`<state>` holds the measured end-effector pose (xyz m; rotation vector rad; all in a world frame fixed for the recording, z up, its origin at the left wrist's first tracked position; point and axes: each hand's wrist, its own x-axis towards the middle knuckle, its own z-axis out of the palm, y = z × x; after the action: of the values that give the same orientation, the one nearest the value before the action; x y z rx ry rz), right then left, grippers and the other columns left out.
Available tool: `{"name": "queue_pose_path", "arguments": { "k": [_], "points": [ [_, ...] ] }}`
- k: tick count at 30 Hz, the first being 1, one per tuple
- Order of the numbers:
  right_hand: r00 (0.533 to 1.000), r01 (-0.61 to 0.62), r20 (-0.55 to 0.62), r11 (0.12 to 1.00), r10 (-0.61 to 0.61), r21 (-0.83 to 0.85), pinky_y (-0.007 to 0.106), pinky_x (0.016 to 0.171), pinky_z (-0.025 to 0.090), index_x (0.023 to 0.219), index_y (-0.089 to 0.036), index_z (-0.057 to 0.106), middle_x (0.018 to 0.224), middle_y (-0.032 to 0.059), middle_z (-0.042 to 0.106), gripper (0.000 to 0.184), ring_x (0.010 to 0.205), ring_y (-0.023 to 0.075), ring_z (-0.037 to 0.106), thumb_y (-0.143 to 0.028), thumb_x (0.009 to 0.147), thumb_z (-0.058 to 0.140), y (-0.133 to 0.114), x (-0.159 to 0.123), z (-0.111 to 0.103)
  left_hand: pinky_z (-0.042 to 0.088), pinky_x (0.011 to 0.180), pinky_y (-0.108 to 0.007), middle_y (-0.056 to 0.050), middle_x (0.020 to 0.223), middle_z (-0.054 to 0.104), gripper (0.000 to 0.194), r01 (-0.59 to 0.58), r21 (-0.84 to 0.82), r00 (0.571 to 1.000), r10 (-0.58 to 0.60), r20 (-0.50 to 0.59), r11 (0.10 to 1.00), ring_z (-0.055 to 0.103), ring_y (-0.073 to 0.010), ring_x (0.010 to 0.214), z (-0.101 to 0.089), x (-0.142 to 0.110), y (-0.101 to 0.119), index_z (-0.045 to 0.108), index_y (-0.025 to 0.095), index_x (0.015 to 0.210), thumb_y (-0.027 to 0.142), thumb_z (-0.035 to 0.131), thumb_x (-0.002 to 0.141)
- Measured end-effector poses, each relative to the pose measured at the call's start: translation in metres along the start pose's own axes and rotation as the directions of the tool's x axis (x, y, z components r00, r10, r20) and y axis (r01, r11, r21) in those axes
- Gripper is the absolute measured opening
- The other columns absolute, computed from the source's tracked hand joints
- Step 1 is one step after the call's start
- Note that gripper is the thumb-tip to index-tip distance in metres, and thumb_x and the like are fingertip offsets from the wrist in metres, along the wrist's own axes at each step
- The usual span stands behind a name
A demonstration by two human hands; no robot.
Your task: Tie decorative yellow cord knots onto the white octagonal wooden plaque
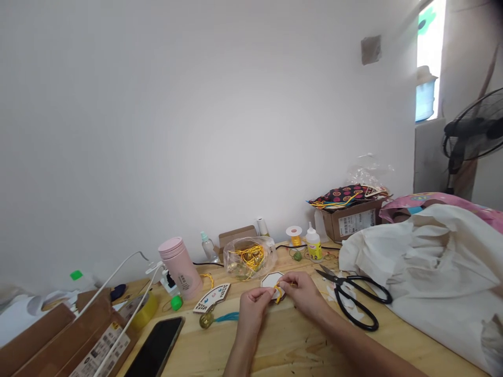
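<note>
Both hands meet over the wooden table, pinching a yellow cord [278, 294]. My left hand [254, 306] has thumb and forefinger closed on it from the left. From the right, my right hand [301, 292] pinches the cord too, its fingertips close to the left ones. Just behind the fingers lies a pale octagonal piece with a dark edge [271, 279], partly covered by the hands. Left of my left hand are a fan-shaped wooden piece [212, 298] with cut-out patterns and a gold bell [206, 320] with a blue tassel [228, 317].
Black-handled scissors [353, 296] lie open at the right, beside white cloth [424, 262]. Behind stand a glue bottle [314, 246], a yellow thread spool [294, 236] and a plastic bag of gold bells and cords [251, 256]. A pink tumbler [181, 269], phone [157, 348] and cardboard box [78, 335] occupy the left.
</note>
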<state>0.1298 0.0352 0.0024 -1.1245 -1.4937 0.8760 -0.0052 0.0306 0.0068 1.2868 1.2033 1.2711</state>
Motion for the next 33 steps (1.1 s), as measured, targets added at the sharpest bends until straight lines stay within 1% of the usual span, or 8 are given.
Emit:
{"name": "queue_pose_path", "arguments": {
  "k": [3,7,10,13,16,21,27,33],
  "points": [
    [1.0,-0.02,0.017,0.997,0.019,0.074,0.024,0.059,0.043,0.065,-0.011,0.062,0.063,0.0039,0.064,0.02,0.061,0.0148,0.056,-0.024,0.065,0.048,0.002,0.002,0.001,0.041,0.056,-0.023,-0.004,0.057,0.066,0.021,-0.028,-0.052,0.997,0.032,0.069,0.998,0.056,-0.0146,0.055,-0.003,0.002,-0.003,0.068,0.012,0.063,0.031,0.065,0.054],
    [1.0,0.014,0.013,0.998,-0.015,0.061,0.024,0.06,0.043,0.066,-0.013,0.063,0.065,0.0036,0.064,0.02,0.063,0.0149,0.056,-0.026,0.066,0.048,0.001,0.001,0.0,0.042,0.057,-0.023,-0.005,0.058,0.066,0.026,-0.012,-0.063,0.996,0.017,0.086,0.998,0.057,-0.0152,0.056,-0.004,0.003,-0.002,0.067,0.012,0.067,0.034,0.066,0.053],
    [0.998,0.062,0.025,0.998,-0.062,-0.003,0.023,0.059,0.043,0.068,-0.014,0.063,0.067,0.0036,0.064,0.021,0.062,0.0143,0.056,-0.026,0.069,0.046,0.0,-0.001,-0.001,0.042,0.052,-0.023,-0.002,0.048,0.064,0.033,0.011,-0.039,0.998,-0.009,0.059,0.999,0.056,-0.0151,0.051,-0.003,0.004,0.0,0.067,0.012,0.074,0.036,0.066,0.052],
    [0.992,0.122,0.026,0.987,-0.12,-0.107,0.023,0.06,0.041,0.07,-0.016,0.063,0.069,0.0034,0.064,0.022,0.064,0.014,0.055,-0.026,0.071,0.044,-0.002,-0.003,-0.002,0.043,0.057,-0.025,-0.004,0.054,0.066,0.031,-0.001,-0.046,0.998,0.004,0.057,0.999,0.058,-0.0165,0.055,-0.002,0.005,-0.002,0.068,0.013,0.069,0.036,0.067,0.049],
    [0.984,0.176,0.015,0.961,-0.176,-0.215,0.022,0.058,0.038,0.07,-0.017,0.063,0.068,0.0025,0.063,0.022,0.063,0.013,0.054,-0.025,0.072,0.043,-0.005,-0.006,-0.004,0.043,0.063,-0.027,-0.006,0.065,0.068,0.028,0.0,-0.065,0.995,0.007,0.096,0.998,0.059,-0.0176,0.061,-0.003,0.007,-0.006,0.068,0.013,0.065,0.035,0.068,0.048],
    [0.973,0.204,-0.037,0.93,-0.226,-0.307,0.021,0.053,0.035,0.066,-0.017,0.062,0.062,0.0012,0.059,0.021,0.058,0.0112,0.05,-0.024,0.072,0.043,-0.008,-0.007,-0.004,0.043,0.063,-0.028,-0.006,0.061,0.068,0.027,0.029,-0.116,0.985,-0.009,0.173,0.993,0.059,-0.017,0.058,-0.002,0.005,-0.007,0.068,0.012,0.067,0.034,0.068,0.05],
    [0.992,0.068,-0.096,0.99,-0.081,-0.127,0.022,0.056,0.039,0.065,-0.014,0.062,0.063,0.0031,0.062,0.02,0.059,0.0132,0.053,-0.024,0.069,0.045,0.0,0.002,-0.003,0.043,0.061,-0.026,-0.006,0.062,0.068,0.026,0.004,-0.089,0.98,0.014,0.199,0.996,0.059,-0.017,0.059,0.002,0.001,-0.004,0.068,0.012,0.071,0.031,0.066,0.055],
    [0.999,0.027,-0.026,0.998,-0.025,0.055,0.023,0.055,0.041,0.062,-0.013,0.06,0.06,0.0022,0.061,0.018,0.058,0.0133,0.053,-0.026,0.065,0.049,0.0,0.001,-0.001,0.038,0.046,-0.018,0.0,0.046,0.06,0.019,0.032,-0.123,0.985,-0.011,0.17,0.992,0.051,-0.0093,0.044,0.004,-0.004,0.003,0.063,0.01,0.06,0.028,0.065,0.055]
  ]
}}
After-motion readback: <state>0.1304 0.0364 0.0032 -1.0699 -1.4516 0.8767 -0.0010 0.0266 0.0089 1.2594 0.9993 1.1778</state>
